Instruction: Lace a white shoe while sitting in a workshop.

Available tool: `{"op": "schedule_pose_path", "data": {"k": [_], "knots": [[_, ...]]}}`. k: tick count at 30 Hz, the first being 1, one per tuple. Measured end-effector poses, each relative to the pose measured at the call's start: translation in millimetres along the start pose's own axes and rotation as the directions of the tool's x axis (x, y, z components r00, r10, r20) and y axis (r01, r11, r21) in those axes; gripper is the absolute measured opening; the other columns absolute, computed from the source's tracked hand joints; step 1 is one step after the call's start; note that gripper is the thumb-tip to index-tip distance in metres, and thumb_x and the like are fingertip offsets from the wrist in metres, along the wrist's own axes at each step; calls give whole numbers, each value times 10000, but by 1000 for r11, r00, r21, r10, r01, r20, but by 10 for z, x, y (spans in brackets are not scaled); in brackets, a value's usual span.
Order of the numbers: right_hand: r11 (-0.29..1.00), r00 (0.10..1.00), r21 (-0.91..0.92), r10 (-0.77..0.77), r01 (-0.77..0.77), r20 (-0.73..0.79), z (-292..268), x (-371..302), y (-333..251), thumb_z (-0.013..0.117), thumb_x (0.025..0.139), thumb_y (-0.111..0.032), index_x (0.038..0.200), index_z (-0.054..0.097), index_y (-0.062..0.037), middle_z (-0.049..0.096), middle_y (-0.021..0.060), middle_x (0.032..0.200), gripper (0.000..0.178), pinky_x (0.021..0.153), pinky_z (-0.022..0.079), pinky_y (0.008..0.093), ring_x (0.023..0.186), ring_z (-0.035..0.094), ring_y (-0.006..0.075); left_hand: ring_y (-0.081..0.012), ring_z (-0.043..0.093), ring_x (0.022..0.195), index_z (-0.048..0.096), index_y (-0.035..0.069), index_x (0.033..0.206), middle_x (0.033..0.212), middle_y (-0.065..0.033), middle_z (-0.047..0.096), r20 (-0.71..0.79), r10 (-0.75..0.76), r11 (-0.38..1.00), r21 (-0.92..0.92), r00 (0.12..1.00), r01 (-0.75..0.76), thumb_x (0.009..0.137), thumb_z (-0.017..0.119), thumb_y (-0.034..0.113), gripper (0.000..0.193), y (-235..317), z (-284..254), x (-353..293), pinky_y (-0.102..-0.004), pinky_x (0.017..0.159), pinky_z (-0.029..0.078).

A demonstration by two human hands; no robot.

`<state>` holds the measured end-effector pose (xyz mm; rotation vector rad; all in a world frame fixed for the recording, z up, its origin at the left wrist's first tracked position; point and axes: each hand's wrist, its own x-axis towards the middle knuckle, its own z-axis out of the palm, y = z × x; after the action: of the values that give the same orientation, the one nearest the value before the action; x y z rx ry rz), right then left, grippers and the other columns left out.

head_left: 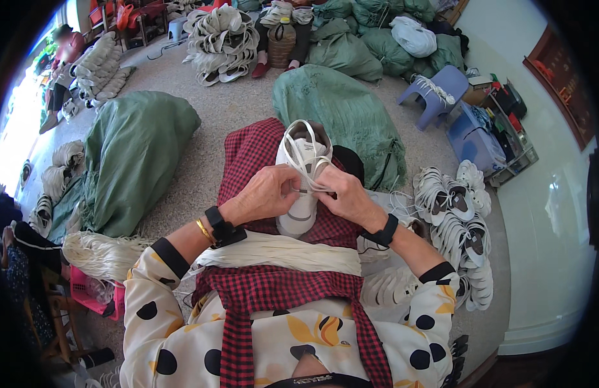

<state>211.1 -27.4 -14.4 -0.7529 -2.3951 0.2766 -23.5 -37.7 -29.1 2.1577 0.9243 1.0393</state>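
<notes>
A white sneaker [297, 218] rests on my lap over a red-and-black checked apron [248, 152], its toe toward me and its heel opening away. White shoelace [302, 143] loops over its tongue. My left hand [268, 191] is closed in a pinch at the left of the laces. From the right, my right hand [346, 195] pinches the lace close to the eyelets. A small dark lace tip shows between the two hands. A thick bundle of white laces [280, 253] lies across my lap, nearer to me than the sneaker.
Green sacks [141, 161] stand on the left and ahead. Stacked white shoes [464, 226] are at the right, near a purple stool [438, 94] and a blue bin [475, 139]. A pink basket [96, 291] sits at the lower left. Other people sit farther off.
</notes>
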Motion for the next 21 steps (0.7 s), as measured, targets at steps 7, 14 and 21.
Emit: {"op": "schedule_pose_path", "data": {"k": [7, 14, 21], "knots": [[985, 970, 98, 117, -140, 213, -37, 35, -104, 662, 842, -68, 949, 612, -1, 586, 181, 911, 136, 749, 501, 440, 895, 620, 365, -258, 652, 671, 624, -6, 831, 750, -136, 634, 28, -52, 998, 41, 998, 51, 750, 668, 36, 102, 14, -16, 17, -370, 633, 523], [989, 988, -146, 49, -28, 147, -177, 268, 35, 624, 896, -125, 941, 591, 33, 574, 188, 884, 167, 762, 467, 426, 851, 584, 383, -225, 627, 644, 640, 1, 849, 734, -112, 615, 50, -46, 998, 52, 998, 43, 766, 702, 76, 128, 70, -45, 19, -355, 594, 498], [967, 973, 134, 202, -217, 114, -389, 335, 78, 563, 932, -156, 915, 630, 15, 611, 191, 803, 183, 708, 470, 416, 746, 603, 344, -315, 659, 694, 676, 51, 918, 800, -125, 640, 58, -39, 974, 224, 998, 25, 780, 724, 158, 182, 290, 41, 42, -423, 628, 520]]}}
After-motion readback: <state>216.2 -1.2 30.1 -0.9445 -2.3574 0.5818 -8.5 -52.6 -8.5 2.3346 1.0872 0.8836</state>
